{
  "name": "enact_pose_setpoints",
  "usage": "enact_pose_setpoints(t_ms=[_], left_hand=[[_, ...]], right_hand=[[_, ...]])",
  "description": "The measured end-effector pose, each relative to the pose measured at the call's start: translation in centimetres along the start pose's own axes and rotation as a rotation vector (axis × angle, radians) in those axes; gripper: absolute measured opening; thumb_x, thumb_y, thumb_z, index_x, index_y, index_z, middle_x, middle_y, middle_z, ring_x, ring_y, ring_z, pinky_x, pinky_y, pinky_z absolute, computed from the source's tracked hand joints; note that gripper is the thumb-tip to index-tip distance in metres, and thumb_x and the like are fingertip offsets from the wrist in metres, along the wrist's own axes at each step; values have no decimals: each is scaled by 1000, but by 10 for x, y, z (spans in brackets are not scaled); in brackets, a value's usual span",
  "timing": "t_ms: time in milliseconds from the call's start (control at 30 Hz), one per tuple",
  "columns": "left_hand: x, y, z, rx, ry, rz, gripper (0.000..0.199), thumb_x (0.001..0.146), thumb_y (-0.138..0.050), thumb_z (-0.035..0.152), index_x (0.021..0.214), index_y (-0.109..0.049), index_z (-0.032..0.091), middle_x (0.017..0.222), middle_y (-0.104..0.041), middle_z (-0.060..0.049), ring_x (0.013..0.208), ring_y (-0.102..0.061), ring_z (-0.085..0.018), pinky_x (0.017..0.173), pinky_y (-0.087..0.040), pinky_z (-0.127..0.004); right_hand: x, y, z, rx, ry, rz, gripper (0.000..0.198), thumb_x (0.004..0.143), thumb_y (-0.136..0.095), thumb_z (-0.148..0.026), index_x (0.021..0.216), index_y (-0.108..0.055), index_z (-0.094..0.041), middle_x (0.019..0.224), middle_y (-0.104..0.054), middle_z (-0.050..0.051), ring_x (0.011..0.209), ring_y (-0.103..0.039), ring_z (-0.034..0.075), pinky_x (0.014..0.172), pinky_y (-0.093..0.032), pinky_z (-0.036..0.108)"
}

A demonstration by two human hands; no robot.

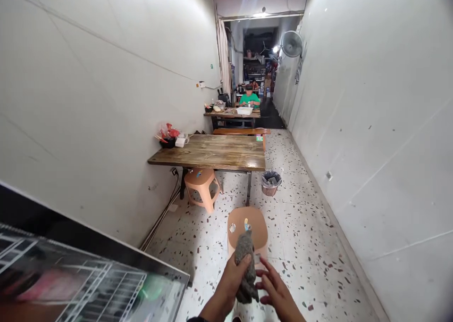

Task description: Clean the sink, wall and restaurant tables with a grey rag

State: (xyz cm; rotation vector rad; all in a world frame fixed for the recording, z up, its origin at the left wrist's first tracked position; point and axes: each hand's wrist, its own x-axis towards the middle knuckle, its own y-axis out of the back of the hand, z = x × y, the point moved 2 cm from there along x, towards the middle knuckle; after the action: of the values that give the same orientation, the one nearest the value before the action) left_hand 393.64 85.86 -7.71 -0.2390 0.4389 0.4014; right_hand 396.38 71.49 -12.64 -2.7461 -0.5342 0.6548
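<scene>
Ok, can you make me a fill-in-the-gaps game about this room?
1. The left hand grips a grey ____.
2. The rag hangs over a plastic ____.
3. The bin stands beside the wooden ____.
4. On the right wall hangs a ____.

Missing words: rag; stool; table; fan

I find no legible text, brand, number or sign in the head view. I note three candidate markings, all too small or blurred to read: a green-and-white sticker (259, 138) on the far edge of the wooden table (212, 153), a small green mark (211, 66) on the left wall (106, 100), and small coloured stickers (247, 225) on the seat of the near stool (260, 235). The glass-fronted cabinet (88, 279) at lower left shows only blurred colours; I cannot resolve any lettering there.
</scene>
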Motion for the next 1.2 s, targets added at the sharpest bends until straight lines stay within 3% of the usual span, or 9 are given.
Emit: enact_pose_setpoints(t_ms=[133,233,433,600,800,900,1000,1100,1200], left_hand=[[37,14,27,-68,-58,30,79,67,-80,60,130,-60,17,135,-63,-18,125,-59,-32,105,-46,-40],[64,28,49,-71,-104,116,78,68,-81,55,132,-60,16,147,-55,-18,138,-49,-32,114,-38,-39],[112,53,92,-8,-170,306,56,70,-78,38,119,-66,14,122,-70,-15,115,-63,-29,104,-44,-40],[166,67,125,-7,-151,320,40,65,-72,21,105,-69,16,103,-73,-8,100,-64,-23,94,-46,-35],[268,101,153,-77,-27,212,39,63,-78,23,101,-70,17,86,-68,-3,89,-61,-19,87,-44,-32],[332,134,162,-101,61,93,43,62,-82,26,102,-69,17,80,-64,0,82,-59,-17,82,-43,-30],[393,181,176,-85,204,-37,47,66,-81,33,107,-67,17,87,-65,-2,79,-58,-16,73,-43,-29],[441,243,202,-9,322,-75,48,70,-76,40,111,-63,18,92,-63,-3,75,-58,-14,62,-39,-26],[469,313,239,13,354,-10,47,72,-74,40,112,-61,18,94,-63,-4,73,-58,-13,61,-39,-26]], right_hand=[[47,-43,-21,58,23,-205,88,58,-80,-72,130,-62,-25,117,-69,13,85,-69,26,68,-55,38],[90,-63,-40,76,-18,-296,85,60,-80,-71,129,-62,-24,116,-71,12,91,-70,29,78,-56,43],[172,-84,-67,69,-142,-433,72,63,-79,-68,115,-69,-19,97,-73,9,86,-69,25,83,-55,46],[225,-96,-76,157,-224,-354,58,67,-82,-58,109,-71,-20,103,-73,8,92,-67,22,83,-55,38],[301,-124,-75,332,-273,-67,64,65,-84,-55,118,-67,-23,110,-72,7,95,-68,24,75,-56,34],[347,-150,-68,372,-286,45,67,63,-86,-53,121,-65,-26,114,-72,8,99,-69,26,74,-57,35],[393,-191,-63,379,-279,188,70,63,-86,-55,122,-65,-27,116,-72,8,98,-69,27,70,-58,34],[437,-245,-70,370,-265,278,70,65,-85,-54,124,-65,-23,116,-72,10,97,-69,27,70,-58,35],[484,-299,-90,350,-208,271,64,71,-83,-48,126,-65,-22,120,-71,11,98,-69,25,74,-59,33]])
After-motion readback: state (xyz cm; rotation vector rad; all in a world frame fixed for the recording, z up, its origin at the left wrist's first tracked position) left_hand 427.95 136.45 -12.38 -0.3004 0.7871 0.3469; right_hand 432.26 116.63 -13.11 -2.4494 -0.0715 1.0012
